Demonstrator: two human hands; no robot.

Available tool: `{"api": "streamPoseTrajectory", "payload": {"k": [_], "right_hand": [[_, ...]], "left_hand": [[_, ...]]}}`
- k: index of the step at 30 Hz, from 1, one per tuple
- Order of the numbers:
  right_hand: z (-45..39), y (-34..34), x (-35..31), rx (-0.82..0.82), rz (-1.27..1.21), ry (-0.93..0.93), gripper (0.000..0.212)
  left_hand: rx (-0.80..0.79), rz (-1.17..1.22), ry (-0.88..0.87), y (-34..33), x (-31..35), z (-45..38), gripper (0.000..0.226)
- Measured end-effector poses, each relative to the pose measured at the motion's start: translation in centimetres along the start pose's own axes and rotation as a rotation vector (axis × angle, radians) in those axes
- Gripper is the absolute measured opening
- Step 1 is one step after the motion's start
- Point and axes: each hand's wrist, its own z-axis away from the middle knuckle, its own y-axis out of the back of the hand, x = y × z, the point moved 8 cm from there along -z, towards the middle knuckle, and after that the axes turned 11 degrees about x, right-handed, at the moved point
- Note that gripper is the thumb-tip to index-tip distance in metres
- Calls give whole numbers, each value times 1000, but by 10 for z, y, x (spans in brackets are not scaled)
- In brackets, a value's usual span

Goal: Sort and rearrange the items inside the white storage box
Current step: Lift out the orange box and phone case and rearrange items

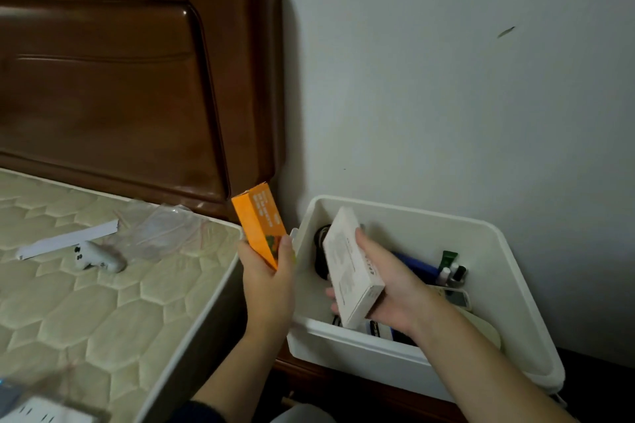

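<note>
The left hand [266,280] grips an orange carton [260,223] by its lower end, just at nine o'clock of the white storage box [405,216]. The right hand [391,288] clasps a white carton [350,268] over the box's middle, fingers wrapped underneath. Both look light, stiff cardboard, crushable, best held across the flat sides.

plain pale wall [446,79] takes up most of the right side, with a small dark scuff mark [506,31] up high on it. big glossy dark brown wooden headboard [120,72] stands against that wall on the left, panelled and catching a bit of shine near its top edge. below it a bare quilted mattress [86,302] in cream with a hexagon stitch pattern and a white piped edge. lighting is dim and flat overall.
</note>
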Motion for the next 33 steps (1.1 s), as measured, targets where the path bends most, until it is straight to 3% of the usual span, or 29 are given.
{"api": "streamPoseTrajectory", "payload": {"k": [4, 9, 15, 19, 23, 30, 33], "right_hand": [[-17, -9, 10, 25, 57, -95, 47], [-36, -25, 18, 115, 230, -136, 52], [-44, -50, 27, 39, 284, -147, 57], [-47, -63, 35, 11, 315, -117, 50], [-56, -62, 40, 39, 495, -16, 40], [-65, -53, 41, 62, 773, 66, 5], [-71, -48, 36, 95, 812, 108, 22]], "left_hand": [[18, -10, -16, -1, -6, 4, 19], [-26, -22, -76, -3, 0, 5, 21], [-28, -14, -131, -4, 4, 7, 20], [-26, -10, -138, -3, 7, 8, 25], [-24, -12, -137, -3, 5, 7, 26], [-14, -34, -136, -3, 2, 6, 29], [-24, -55, -145, -3, 4, 6, 29]]}}
